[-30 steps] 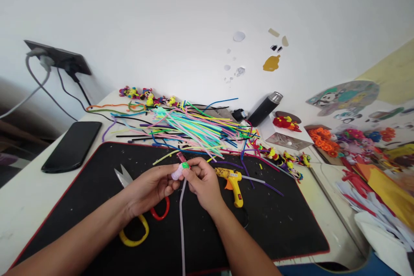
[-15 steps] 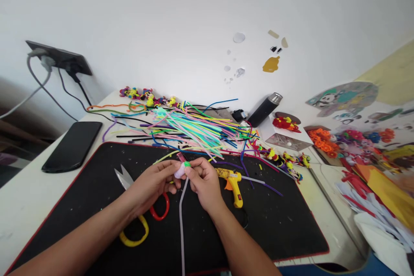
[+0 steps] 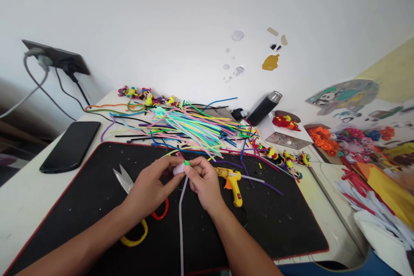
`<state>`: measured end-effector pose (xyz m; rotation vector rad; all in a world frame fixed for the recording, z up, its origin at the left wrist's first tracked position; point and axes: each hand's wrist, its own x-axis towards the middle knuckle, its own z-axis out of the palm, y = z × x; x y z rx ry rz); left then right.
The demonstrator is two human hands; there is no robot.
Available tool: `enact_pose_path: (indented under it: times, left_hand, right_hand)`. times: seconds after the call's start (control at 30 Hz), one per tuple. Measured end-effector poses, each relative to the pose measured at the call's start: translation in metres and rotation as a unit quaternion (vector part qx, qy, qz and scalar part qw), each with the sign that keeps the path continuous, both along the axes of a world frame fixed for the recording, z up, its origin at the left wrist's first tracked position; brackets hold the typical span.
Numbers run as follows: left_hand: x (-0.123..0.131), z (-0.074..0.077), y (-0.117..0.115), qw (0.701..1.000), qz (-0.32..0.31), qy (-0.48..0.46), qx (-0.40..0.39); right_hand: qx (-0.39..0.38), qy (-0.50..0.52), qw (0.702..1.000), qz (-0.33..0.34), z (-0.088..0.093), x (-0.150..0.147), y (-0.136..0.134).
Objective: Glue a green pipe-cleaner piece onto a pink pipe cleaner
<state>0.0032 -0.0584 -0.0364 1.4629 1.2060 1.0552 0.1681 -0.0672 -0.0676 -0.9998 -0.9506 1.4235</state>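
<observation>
Between my two hands is a small lilac wound pipe-cleaner piece (image 3: 179,169) with a bright green tip. My left hand (image 3: 155,183) grips its lilac body between thumb and fingers. At the green end, the thumb and fingers of my right hand (image 3: 201,177) pinch it. A long pale lilac pipe cleaner (image 3: 181,224) hangs down from the piece toward the mat's near edge. Partly under my left hand lie scissors (image 3: 134,241) with yellow and red handles, blades apart. Just right of my right hand, a yellow glue gun (image 3: 235,185) rests on the black mat (image 3: 271,228).
A heap of coloured pipe cleaners (image 3: 190,127) lies behind the mat. Small colourful figures (image 3: 286,161) sit at its right and back left. A phone (image 3: 70,146) is on the left; a black flask (image 3: 265,108) leans near a white box (image 3: 286,136). Cables hang from a socket (image 3: 56,57).
My left hand has shifted its grip, its thumb now lower along the lilac piece and the back of the hand turned more upward. My right hand keeps its pinch.
</observation>
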Motion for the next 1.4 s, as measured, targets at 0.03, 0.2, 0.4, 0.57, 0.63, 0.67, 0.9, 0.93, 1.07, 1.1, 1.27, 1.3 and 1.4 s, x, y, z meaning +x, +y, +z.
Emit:
enact_pose_path:
  times: [0.03, 0.2, 0.4, 0.57, 0.63, 0.67, 0.9, 0.93, 1.07, 1.1, 1.27, 1.3, 1.4]
  left_hand:
    - [0.0, -0.001, -0.001, 1.0, 0.001, 0.005, 0.012]
    - [-0.001, -0.001, -0.002, 0.999, 0.004, 0.007, 0.033]
    - [-0.001, 0.002, -0.001, 0.999, 0.032, 0.013, 0.036]
    - [-0.004, 0.002, 0.001, 0.996, 0.062, 0.028, 0.052]
    - [-0.004, 0.0, 0.002, 0.996, 0.059, 0.037, 0.059]
    - [-0.005, -0.001, 0.002, 0.995, 0.056, 0.045, 0.064]
    - [-0.006, -0.007, 0.005, 0.995, 0.049, 0.071, 0.057]
    - [-0.006, -0.007, 0.006, 0.995, 0.049, 0.068, 0.05]
    - [-0.005, -0.004, 0.006, 0.998, 0.046, 0.05, 0.018]
    - [-0.004, -0.004, 0.006, 0.998, 0.044, 0.042, 0.007]
    - [-0.002, -0.001, 0.006, 0.998, 0.03, -0.011, -0.057]
    - [-0.002, 0.0, 0.006, 0.997, 0.031, -0.02, -0.066]
    - [0.0, 0.003, 0.007, 0.994, 0.034, -0.047, -0.088]
  right_hand:
    - [-0.003, 0.006, 1.0, 0.006, 0.0, 0.0, 0.0]
    - [-0.015, 0.034, 0.999, 0.027, 0.0, -0.002, 0.0]
    - [-0.034, 0.042, 0.997, 0.049, 0.0, -0.005, -0.001]
    - [-0.033, 0.036, 0.997, 0.062, -0.004, -0.006, -0.001]
    - [-0.031, 0.031, 0.997, 0.064, -0.004, -0.006, -0.001]
    - [-0.031, 0.03, 0.997, 0.065, -0.004, -0.006, -0.001]
    - [-0.042, 0.023, 0.998, 0.05, 0.0, -0.005, -0.003]
    - [-0.04, 0.014, 0.998, 0.043, 0.001, -0.004, -0.003]
    - [-0.026, -0.018, 0.999, 0.031, 0.0, -0.003, -0.003]
    - [-0.024, -0.019, 0.999, 0.032, 0.0, -0.002, -0.002]
    - [-0.019, -0.024, 0.999, 0.037, 0.0, -0.003, -0.004]
    - [-0.019, -0.024, 0.999, 0.037, 0.0, -0.003, -0.004]
    - [-0.02, -0.024, 0.999, 0.039, -0.001, -0.003, -0.004]
